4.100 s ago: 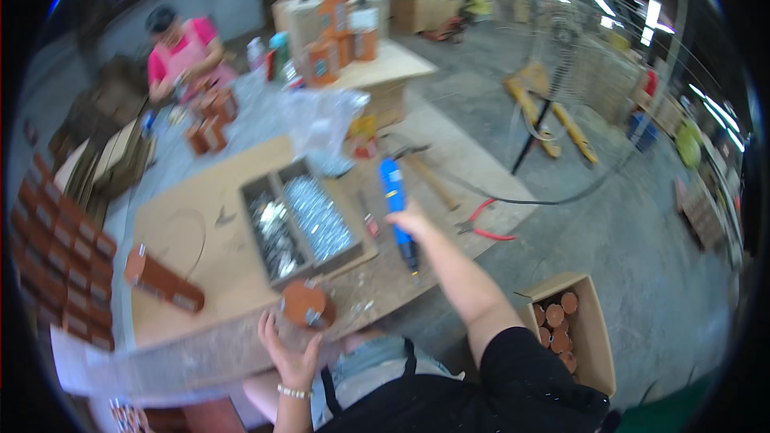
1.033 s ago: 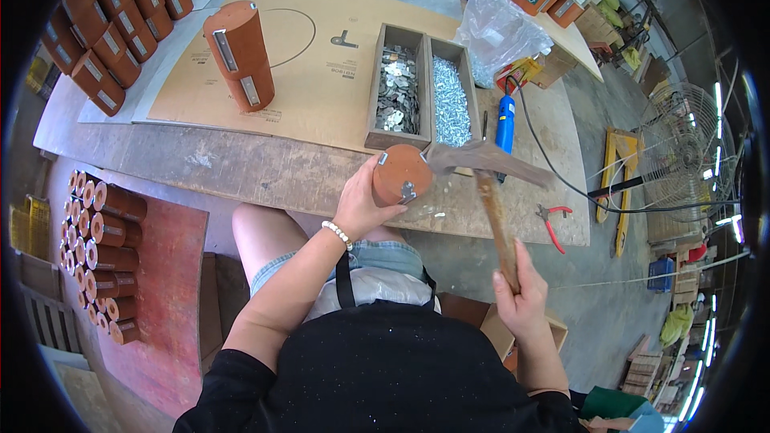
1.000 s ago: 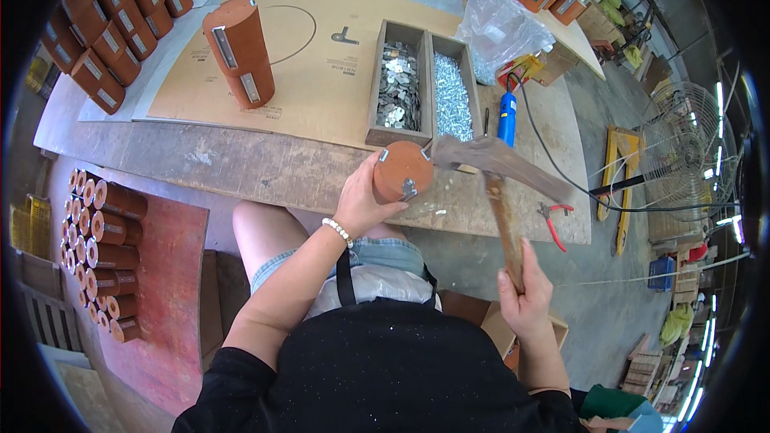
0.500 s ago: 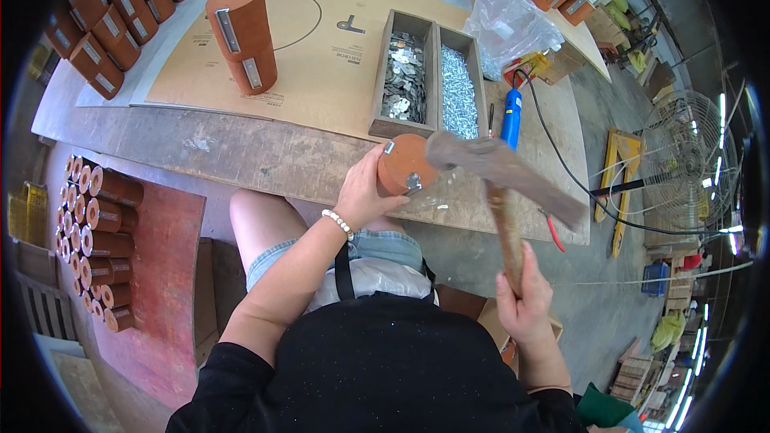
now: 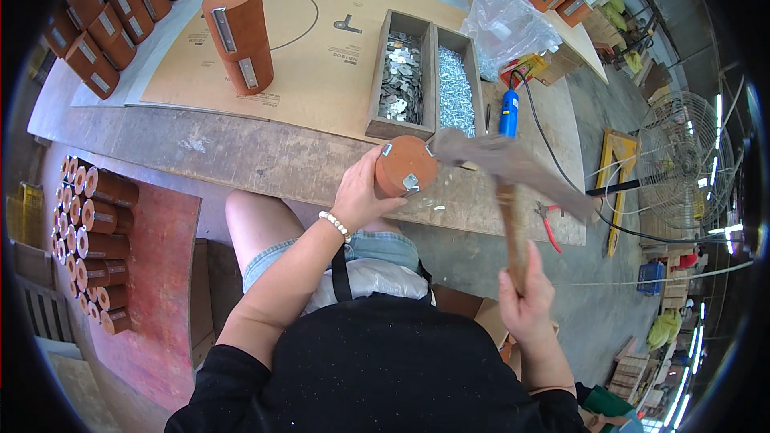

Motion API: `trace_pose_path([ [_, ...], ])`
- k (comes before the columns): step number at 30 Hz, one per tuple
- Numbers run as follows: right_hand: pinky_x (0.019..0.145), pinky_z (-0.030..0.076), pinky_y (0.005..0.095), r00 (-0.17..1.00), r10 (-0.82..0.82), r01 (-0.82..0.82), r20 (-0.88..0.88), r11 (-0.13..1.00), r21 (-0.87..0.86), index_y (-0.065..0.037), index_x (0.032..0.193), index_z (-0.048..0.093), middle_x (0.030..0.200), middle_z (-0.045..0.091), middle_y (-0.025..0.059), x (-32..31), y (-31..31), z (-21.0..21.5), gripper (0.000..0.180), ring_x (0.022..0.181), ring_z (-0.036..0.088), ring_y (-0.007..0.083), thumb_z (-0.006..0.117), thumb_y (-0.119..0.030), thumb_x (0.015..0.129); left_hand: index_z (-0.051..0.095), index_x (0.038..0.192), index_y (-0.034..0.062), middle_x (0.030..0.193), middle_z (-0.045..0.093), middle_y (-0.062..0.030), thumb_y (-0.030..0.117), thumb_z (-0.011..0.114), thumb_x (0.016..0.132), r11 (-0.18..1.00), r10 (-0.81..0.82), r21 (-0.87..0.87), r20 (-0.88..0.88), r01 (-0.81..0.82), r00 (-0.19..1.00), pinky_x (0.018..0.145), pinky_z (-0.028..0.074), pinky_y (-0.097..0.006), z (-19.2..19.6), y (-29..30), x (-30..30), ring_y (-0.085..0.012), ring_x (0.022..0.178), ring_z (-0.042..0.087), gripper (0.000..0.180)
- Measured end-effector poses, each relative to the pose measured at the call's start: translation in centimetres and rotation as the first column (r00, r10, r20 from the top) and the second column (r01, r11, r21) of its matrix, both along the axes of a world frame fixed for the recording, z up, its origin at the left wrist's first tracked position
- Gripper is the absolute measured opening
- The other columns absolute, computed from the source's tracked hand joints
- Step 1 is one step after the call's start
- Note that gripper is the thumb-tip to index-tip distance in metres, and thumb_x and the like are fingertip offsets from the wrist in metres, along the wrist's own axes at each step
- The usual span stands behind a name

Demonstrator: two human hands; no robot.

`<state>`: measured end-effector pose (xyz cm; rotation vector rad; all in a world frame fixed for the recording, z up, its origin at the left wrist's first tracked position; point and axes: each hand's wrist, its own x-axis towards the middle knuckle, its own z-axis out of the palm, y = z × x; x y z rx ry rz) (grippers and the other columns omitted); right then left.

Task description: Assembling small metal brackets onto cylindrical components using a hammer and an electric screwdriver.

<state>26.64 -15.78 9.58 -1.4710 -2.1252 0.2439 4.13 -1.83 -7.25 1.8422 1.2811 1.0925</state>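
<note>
My left hand [image 5: 361,192] is wrapped round the left side of a reddish-brown cylinder [image 5: 405,162] at the table's near edge. Small metal tabs sit at the rim of its flat top. In my right hand [image 5: 527,295] is a hammer [image 5: 511,220], gripped by its wooden handle. The hammer's long head, blurred by motion, is just right of the cylinder's top. Behind them stands a two-part wooden box [image 5: 371,116], with flat metal pieces [image 5: 401,72] on the left and screws or nails [image 5: 454,92] on the right.
Two stacked cylinders [image 5: 241,36] stand on the cardboard sheet [image 5: 321,104]. More are piled far left and on a red board [image 5: 164,256]. Right of the box are a blue corded tool [image 5: 509,112], a plastic bag [image 5: 505,28] and red-handled pliers [image 5: 552,232]. A fan [image 5: 678,156] stands beyond.
The hammer has moved slightly right, away from the cylinder, and a metal tab on its right rim now shows. The pliers are less covered. My left hand keeps its hold.
</note>
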Motion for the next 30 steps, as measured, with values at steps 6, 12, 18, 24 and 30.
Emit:
trace_pose_path([
  [6,0.066,0.049,0.0347,1.0,-0.012,0.012,0.005,0.983,-0.184,0.003,0.126,0.04,0.091,0.059,0.022,-0.9,1.3,-0.9,0.052,0.077,0.062,0.0336,0.058,-0.001,0.077,0.032,0.128,0.0078,0.122,0.046,-0.0134,0.023,0.081,0.053,1.0,0.019,0.003,-0.038,-0.018,0.999,0.095,0.035,-0.04,0.1,-0.2,0.2,-0.0319,0.112,0.045,0.091],
  [12,0.074,0.05,0.0334,1.0,-0.023,0.023,-0.021,1.0,-0.019,0.007,0.124,0.04,0.102,0.058,0.0228,-0.3,0.1,0.4,0.051,0.086,0.062,0.0322,0.059,-0.001,0.076,0.032,0.127,0.0078,0.122,0.047,-0.0133,0.022,0.081,0.053,1.0,0.0,-0.025,-0.011,0.0,1.0,0.095,0.036,-0.04,0.7,-0.2,0.1,-0.0319,0.112,0.046,0.09],
  [18,0.068,0.05,0.0362,1.0,-0.01,0.013,0.014,0.975,-0.222,0.007,0.123,0.041,0.096,0.059,0.0236,-0.5,0.8,-2.6,0.051,0.079,0.063,0.0325,0.059,-0.001,0.076,0.033,0.127,0.0072,0.122,0.047,-0.0134,0.022,0.081,0.053,1.0,0.024,-0.003,-0.029,-0.024,0.999,0.094,0.036,-0.04,0.4,-0.2,0.4,-0.0322,0.112,0.046,0.09],
  [24,0.069,0.05,0.0331,0.998,-0.025,0.023,-0.053,0.999,-0.045,0.01,0.124,0.039,0.103,0.059,0.0229,-0.4,-0.2,0.5,0.054,0.082,0.063,0.0315,0.06,0.003,0.074,0.033,0.127,0.0069,0.122,0.047,-0.0134,0.023,0.081,0.052,1.0,0.022,-0.014,-0.02,-0.022,1.0,0.094,0.036,-0.04,0.2,-0.4,0.1,-0.0317,0.112,0.046,0.09],
  [30,0.072,0.049,0.0331,0.994,-0.098,0.081,-0.048,0.959,-0.27,0.002,0.129,0.036,0.095,0.059,0.0227,-0.7,0.0,-4.2,0.055,0.083,0.062,0.0326,0.057,-0.003,0.078,0.033,0.127,0.0072,0.122,0.047,-0.0133,0.023,0.081,0.052,1.0,0.009,0.009,-0.026,-0.009,1.0,0.094,0.036,-0.04,0.3,-0.4,0.2,-0.0313,0.112,0.046,0.09],
])
